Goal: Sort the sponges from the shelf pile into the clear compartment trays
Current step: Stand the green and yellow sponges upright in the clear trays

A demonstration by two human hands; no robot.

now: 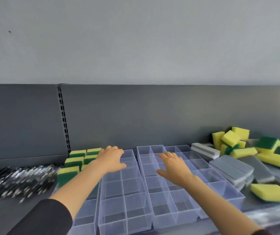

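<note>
Both grips empty, sponges far rt.

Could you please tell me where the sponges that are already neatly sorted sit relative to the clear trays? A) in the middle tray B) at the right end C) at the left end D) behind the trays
C: the upright yellow-and-green sponges stand in neat rows at the left end of the clear plastic compartment trays; the loose pile of yellow-and-green sponges is on the right.

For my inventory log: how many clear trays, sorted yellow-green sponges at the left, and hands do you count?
Clear compartment trays: 4
Yellow-green sponges at the left: 6 visible; the arm may hide more
Hands: 2, left hand and right hand
Total: 12
</note>
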